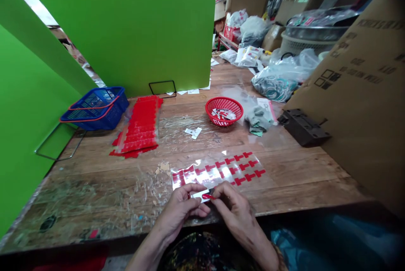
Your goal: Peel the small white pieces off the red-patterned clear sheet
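Near the table's front edge, my left hand (186, 205) grips a small white flat piece (200, 196) between thumb and fingers. My right hand (232, 205) pinches a small red sticker (208, 196) that lies against the white piece. Just beyond both hands lies a clear sheet (223, 172) carrying rows of red T-shaped stickers (248, 177). Two or so similar white pieces (193, 132) rest on the table farther out. Behind them stands a red round basket (224, 101) with several white pieces inside.
A stack of red sticker sheets (141, 123) lies at the left, beside a blue basket (107, 115). Green panels (133, 26) stand behind. At the right are a grey-green cloth (259, 119), a dark metal block (303, 127), a cardboard sheet (354, 106) and bagged rings (278, 83).
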`<state>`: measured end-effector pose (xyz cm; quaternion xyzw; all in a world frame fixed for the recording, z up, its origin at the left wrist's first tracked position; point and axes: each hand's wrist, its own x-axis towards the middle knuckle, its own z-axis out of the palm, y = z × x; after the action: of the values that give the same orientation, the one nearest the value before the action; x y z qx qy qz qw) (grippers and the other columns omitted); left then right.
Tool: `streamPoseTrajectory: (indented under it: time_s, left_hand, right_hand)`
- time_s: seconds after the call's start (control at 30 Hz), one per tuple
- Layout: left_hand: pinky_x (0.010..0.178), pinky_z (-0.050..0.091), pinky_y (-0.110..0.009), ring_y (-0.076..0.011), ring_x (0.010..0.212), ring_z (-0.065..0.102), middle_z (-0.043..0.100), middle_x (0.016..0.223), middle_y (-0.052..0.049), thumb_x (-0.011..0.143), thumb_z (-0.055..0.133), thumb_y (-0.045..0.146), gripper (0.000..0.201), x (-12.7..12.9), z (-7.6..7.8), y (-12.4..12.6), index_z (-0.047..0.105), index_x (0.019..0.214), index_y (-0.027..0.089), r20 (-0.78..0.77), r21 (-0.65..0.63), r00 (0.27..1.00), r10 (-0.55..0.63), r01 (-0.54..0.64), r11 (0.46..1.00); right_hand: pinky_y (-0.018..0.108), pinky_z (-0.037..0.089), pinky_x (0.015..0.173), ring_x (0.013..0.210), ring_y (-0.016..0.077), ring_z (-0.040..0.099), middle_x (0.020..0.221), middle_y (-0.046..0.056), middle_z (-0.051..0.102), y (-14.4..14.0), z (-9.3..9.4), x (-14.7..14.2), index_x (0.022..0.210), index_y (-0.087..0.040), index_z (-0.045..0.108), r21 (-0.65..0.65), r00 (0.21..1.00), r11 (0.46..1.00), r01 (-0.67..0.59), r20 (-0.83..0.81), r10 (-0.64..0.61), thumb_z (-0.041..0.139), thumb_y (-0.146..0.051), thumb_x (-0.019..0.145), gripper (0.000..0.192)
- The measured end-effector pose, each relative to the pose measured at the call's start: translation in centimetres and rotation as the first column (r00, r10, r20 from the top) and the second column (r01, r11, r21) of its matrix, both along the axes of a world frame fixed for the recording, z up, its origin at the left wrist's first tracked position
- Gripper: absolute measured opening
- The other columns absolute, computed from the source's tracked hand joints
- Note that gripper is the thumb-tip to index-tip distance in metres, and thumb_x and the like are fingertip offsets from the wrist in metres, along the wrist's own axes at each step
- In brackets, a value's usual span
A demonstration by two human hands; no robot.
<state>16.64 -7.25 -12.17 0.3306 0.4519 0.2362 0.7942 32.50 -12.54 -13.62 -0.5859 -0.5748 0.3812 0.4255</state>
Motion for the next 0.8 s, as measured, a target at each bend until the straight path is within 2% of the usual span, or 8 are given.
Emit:
streamPoseTrajectory:
  time_s: [0.4,0.8]
  left_hand:
    - [0.063,0.050,-0.027,-0.0156,0.060,0.065,0.068,0.065,-0.005,0.065,0.067,0.017,0.031,0.09,0.19,0.22,0.059,0.095,0.010,-0.017,0.017,1.000,-0.002,0.002,1.000]
    - [0.066,0.050,-0.027,-0.0150,0.059,0.065,0.069,0.063,-0.007,0.068,0.064,0.017,0.033,0.14,0.18,0.32,0.056,0.099,0.009,-0.050,0.027,0.998,-0.027,0.028,0.999]
  right_hand:
    - [0.022,0.037,0.060,0.067,0.0131,0.048,0.070,-0.001,0.050,-0.04,0.72,-0.06,0.075,-0.020,0.051,0.005,1.000,1.000,0.005,-0.013,-0.005,0.046,-0.013,0.083,0.012]
    - [0.022,0.038,0.062,0.069,0.0131,0.049,0.071,-0.002,0.051,0.10,0.61,-0.03,0.074,-0.020,0.051,0.000,1.000,1.000,0.014,-0.002,-0.014,0.047,-0.012,0.082,0.012]
